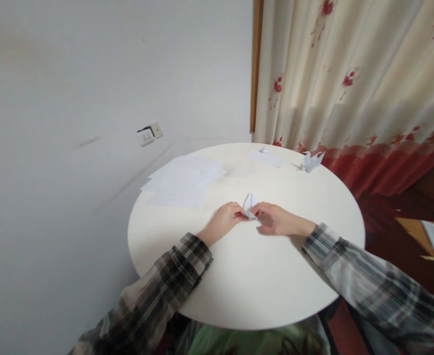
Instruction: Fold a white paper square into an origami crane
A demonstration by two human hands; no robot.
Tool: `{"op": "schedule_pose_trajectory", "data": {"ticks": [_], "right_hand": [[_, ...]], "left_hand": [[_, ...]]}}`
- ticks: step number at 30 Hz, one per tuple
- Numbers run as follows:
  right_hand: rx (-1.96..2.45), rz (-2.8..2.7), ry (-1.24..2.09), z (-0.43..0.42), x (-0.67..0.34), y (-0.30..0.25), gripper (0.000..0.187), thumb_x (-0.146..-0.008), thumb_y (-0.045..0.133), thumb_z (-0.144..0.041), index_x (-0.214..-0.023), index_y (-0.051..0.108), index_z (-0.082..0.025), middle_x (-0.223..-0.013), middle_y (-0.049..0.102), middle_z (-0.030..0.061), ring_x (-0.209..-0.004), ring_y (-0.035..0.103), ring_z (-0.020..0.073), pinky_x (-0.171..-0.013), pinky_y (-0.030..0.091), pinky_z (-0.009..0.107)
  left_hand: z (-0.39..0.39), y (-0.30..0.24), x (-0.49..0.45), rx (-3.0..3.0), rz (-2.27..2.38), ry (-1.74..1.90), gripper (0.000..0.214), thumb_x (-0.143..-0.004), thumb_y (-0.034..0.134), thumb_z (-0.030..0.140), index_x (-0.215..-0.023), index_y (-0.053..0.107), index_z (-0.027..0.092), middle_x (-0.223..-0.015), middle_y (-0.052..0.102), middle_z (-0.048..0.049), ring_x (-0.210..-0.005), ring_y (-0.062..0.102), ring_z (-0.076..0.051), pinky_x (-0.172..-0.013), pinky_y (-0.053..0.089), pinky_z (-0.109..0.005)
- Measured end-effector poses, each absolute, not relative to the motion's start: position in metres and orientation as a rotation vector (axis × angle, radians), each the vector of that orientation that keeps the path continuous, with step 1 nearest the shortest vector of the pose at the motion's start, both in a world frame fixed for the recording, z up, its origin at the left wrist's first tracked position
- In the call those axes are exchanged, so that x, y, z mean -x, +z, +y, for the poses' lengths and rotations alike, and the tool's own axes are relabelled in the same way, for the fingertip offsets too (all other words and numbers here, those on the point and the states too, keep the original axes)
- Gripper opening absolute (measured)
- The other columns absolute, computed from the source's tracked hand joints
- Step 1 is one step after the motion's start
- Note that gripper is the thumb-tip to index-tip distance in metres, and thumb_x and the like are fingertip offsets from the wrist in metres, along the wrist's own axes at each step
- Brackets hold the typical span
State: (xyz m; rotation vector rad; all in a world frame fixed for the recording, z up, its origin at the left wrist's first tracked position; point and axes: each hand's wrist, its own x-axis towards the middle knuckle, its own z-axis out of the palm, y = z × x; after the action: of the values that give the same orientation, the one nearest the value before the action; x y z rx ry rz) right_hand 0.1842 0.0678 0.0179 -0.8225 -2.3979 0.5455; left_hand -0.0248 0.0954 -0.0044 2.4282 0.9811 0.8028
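Note:
A small piece of folded white paper [250,201] stands between my two hands over the middle of the round table, its narrow end pointing away from me. My left hand [226,220] pinches its lower left corner. On the other side, the thumb and forefinger of my right hand [278,219] are closed on its lower right edge, with the rest of that hand curled above the tabletop. My fingers hide part of the lower folds.
The round white table [239,281] stands close to the wall. Loose white sheets [183,180] overlap at its left. A folded paper crane [312,161] sits at the far right. Near the back edge, a small folded paper piece [265,149] rests by a flat sheet [267,159].

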Motion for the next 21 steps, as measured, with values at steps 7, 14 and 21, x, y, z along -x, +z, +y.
{"op": "schedule_pose_trajectory", "data": {"ticks": [7,14,21], "right_hand": [[1.087,-2.247,0.479,0.078,-0.186,-0.002,0.023,-0.082,0.051,-0.029,-0.062,0.048,-0.018,-0.062,0.045,-0.0023,-0.055,0.041,0.0111,-0.054,0.035,0.024],[0.89,-2.249,0.388,0.084,-0.185,-0.01,0.014,-0.082,0.053,-0.028,-0.085,0.061,-0.018,-0.09,0.056,0.0068,-0.085,0.051,0.0188,-0.078,0.042,0.033],[0.923,-2.236,0.794,0.099,-0.193,-0.019,0.029,-0.081,0.054,-0.043,-0.09,0.063,-0.016,-0.088,0.061,0.0043,-0.077,0.055,0.016,-0.07,0.044,0.028]], "left_hand": [[0.099,-0.009,0.025,-2.393,0.903,0.819,0.009,-0.077,0.061,0.025,-0.072,0.066,0.019,-0.081,0.061,-0.0032,-0.083,0.054,-0.018,-0.077,0.04,-0.029],[0.096,-0.01,0.017,-2.404,0.909,0.804,0.014,-0.082,0.052,0.025,-0.075,0.061,0.018,-0.076,0.058,-0.0023,-0.076,0.053,-0.016,-0.071,0.04,-0.026],[0.094,-0.02,0.011,-2.34,1.031,0.796,0.012,-0.083,0.051,0.023,-0.08,0.06,0.016,-0.077,0.059,-0.0014,-0.074,0.054,-0.015,-0.069,0.04,-0.024]]}}
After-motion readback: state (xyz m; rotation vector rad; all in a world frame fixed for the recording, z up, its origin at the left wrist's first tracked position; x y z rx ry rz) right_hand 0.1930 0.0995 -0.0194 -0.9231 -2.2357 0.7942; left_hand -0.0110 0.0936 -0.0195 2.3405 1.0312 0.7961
